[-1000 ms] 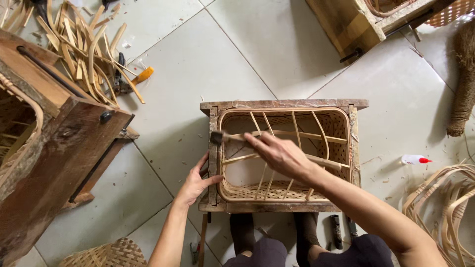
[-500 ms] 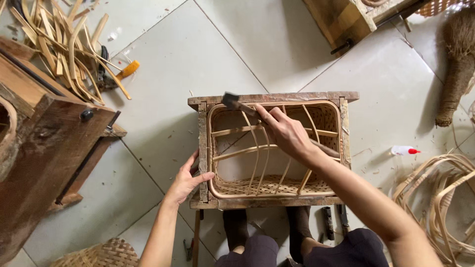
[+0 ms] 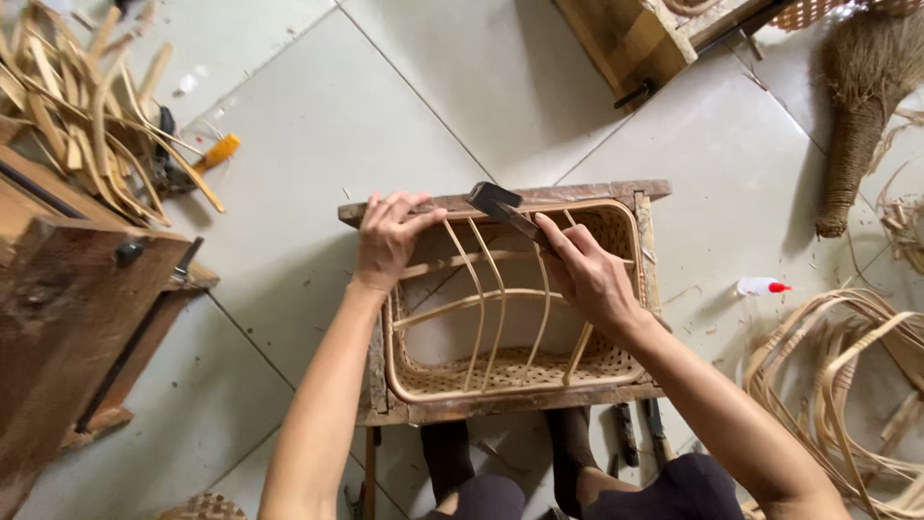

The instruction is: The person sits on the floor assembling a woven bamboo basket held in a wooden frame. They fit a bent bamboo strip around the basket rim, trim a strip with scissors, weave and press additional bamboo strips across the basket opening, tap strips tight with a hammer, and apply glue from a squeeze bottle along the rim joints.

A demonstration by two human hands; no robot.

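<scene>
Pale floor tiles (image 3: 318, 125) fill my view, crossed by dark grout lines; at the centre I see one wooden frame (image 3: 500, 197) holding one half-woven rattan basket (image 3: 510, 371), with four upright ribs and two crosswise ribs showing inside it. My left hand (image 3: 388, 236) lies on the far left corner of the frame, fingers curled over the top rail and clamped on it; my right hand (image 3: 589, 274) is closed around the handle of one small hammer (image 3: 496, 204), whose dark head sits right at the far rail, touching or just above it, I cannot tell which. One pile of split cane strips (image 3: 91, 125) lies at the far left, with one orange-handled tool (image 3: 217, 154) at its edge; one dark wooden bench (image 3: 67, 327) stands near on the left; one broom (image 3: 857, 125) lies at the far right; one small white bottle with a red cap (image 3: 760, 286) lies right of the frame; loops of rattan (image 3: 847, 376) crowd the right near corner. Open floor lies beyond the frame's far rail and to its left; the right side is tighter.
</scene>
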